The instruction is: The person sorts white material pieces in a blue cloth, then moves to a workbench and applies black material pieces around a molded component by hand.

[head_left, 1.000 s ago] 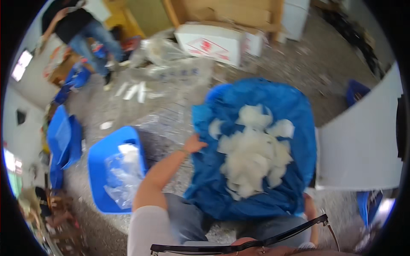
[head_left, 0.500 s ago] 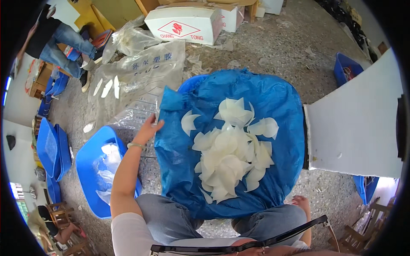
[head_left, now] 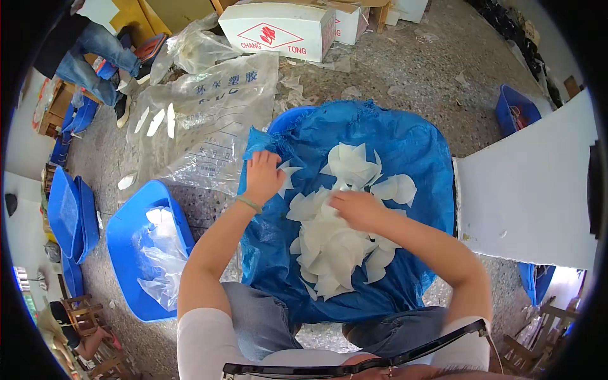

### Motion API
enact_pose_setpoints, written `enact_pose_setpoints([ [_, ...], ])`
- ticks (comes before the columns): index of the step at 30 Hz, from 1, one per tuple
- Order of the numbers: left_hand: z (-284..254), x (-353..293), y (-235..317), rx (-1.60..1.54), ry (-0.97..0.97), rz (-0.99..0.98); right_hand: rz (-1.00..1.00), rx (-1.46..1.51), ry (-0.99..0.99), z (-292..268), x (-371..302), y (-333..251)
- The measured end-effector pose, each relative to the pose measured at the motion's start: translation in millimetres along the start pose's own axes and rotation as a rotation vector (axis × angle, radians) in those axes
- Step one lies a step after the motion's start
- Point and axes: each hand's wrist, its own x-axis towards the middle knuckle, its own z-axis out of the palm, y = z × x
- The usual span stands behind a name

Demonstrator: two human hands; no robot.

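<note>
A blue woven plastic sheet (head_left: 405,139) is draped over a blue tub (head_left: 291,119) in front of my knees. On it lies a heap of thin, cream-white petal-shaped pieces (head_left: 332,253). My left hand (head_left: 263,177) lies on the sheet's left side with its fingers stretched out, beside a single curved petal piece (head_left: 288,178) that it partly hides. Over the upper part of the heap, my right hand (head_left: 360,210) has its fingers curled together. Whether a piece is between those fingertips is hidden.
At left stands a blue basin (head_left: 126,253) holding white pieces and clear plastic. A clear plastic bag (head_left: 209,120) with several white slivers lies on the floor beyond. White boxes (head_left: 278,31) stand at the back, a white panel (head_left: 525,190) at right. A person (head_left: 95,57) is at upper left.
My left hand has moved right, from the sheet's outer edge onto its surface. My right hand has come from beside my right knee to the heap.
</note>
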Motion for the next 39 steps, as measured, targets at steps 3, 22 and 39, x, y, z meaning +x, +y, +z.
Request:
enact_pose_setpoints([
  [3,-14,9,-7,-0.057,0.266,-0.118,-0.059,-0.02,0.275,49,90,3],
  [22,-14,-19,-88,-0.332,0.065,-0.455,0.71,0.837,0.53,3,-113,44],
  [39,-102,-8,-3,-1.017,0.288,-0.509,0.872,0.449,-0.753,41,-145,38],
])
